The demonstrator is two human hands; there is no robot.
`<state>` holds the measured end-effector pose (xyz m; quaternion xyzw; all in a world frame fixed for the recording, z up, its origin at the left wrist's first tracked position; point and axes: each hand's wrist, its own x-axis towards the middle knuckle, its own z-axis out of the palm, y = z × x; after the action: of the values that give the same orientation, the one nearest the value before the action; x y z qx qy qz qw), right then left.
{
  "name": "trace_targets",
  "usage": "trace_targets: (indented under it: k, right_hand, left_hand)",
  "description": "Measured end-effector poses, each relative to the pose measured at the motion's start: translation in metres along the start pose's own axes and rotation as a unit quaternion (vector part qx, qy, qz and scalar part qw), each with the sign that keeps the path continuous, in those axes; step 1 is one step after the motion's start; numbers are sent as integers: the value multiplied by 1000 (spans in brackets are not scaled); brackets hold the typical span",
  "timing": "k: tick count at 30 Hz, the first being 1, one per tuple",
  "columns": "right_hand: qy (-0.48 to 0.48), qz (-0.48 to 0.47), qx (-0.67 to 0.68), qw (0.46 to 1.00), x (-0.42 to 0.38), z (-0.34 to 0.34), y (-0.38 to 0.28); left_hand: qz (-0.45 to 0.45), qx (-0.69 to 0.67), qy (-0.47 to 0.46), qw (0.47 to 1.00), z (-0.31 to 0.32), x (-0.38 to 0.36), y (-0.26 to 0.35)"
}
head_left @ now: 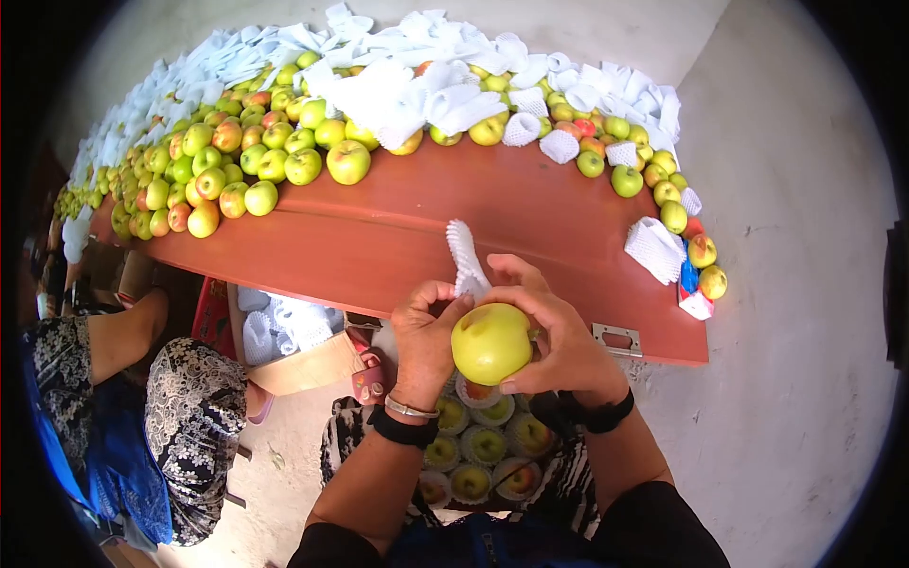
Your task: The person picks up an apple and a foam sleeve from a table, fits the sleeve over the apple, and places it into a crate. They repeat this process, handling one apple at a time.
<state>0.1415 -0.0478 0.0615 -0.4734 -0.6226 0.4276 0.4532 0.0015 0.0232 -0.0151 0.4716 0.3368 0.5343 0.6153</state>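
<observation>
A yellow-green apple (490, 345) with a small brown mark near its top sits in the grip of my right hand (568, 346), the fingers curled round its right side. My left hand (423, 341) pinches a white foam net sleeve (464, 254) just beyond the apple; the sleeve stands up, narrow and bent at its top. Both hands are close together over the near edge of the red-brown table (379, 218). Below them, in my lap, are several apples in foam nets (486, 445), packed side by side and partly hidden by my wrists.
Loose apples (275, 136) are heaped across the table's far side, with piled white foam nets (407, 95) behind and on them. A metal latch (616, 339) is fixed at the table's near edge. A cardboard box (308, 369) of foam nets stands lower left, beside a seated person (194, 417).
</observation>
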Motion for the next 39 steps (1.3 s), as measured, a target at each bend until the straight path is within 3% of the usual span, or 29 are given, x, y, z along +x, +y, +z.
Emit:
trace_targets:
  k: [3, 5, 8, 12, 15, 18, 21, 28, 31, 34, 36, 39]
  right_hand:
    - [-17, 27, 85, 996, -9, -15, 20]
    - [-24, 67, 186, 980, -12, -23, 22]
    - [49, 128, 250, 958, -20, -30, 21]
    - [108, 94, 288, 947, -20, -36, 28]
    - [143, 101, 162, 971, -20, -34, 25]
    - [126, 58, 1, 990, -20, -34, 33]
    - [115, -20, -185, 976, -19, -28, 32]
    - [192, 63, -276, 940, -13, -15, 27]
    - [238, 107, -266, 928, -9, -5, 33]
    - [244, 78, -215, 942, -8, 4, 39]
    - [227, 54, -147, 961, -9, 1, 37]
    - [189, 53, -152, 969, -9, -6, 34]
  left_hand:
    - [48, 15, -33, 998, 10, -3, -12]
    - [8, -19, -86, 996, 11, -5, -9]
    - [-57, -46, -121, 990, 15, -10, 4]
    - [-114, -46, -157, 980, 12, -13, 9]
    - [-138, -36, -181, 973, 11, -14, 10]
    - [-134, -43, -156, 978, 14, -15, 7]
    - [-116, -58, -131, 983, 10, -12, 4]
    - [55, 30, -135, 989, 14, -13, -4]
    - [70, 66, -131, 987, 16, -13, -14]
    - [-127, -119, -111, 979, 13, -12, -4]
    - [-87, -91, -129, 984, 8, -7, 0]
    - [3, -40, -160, 986, 7, -5, -4]
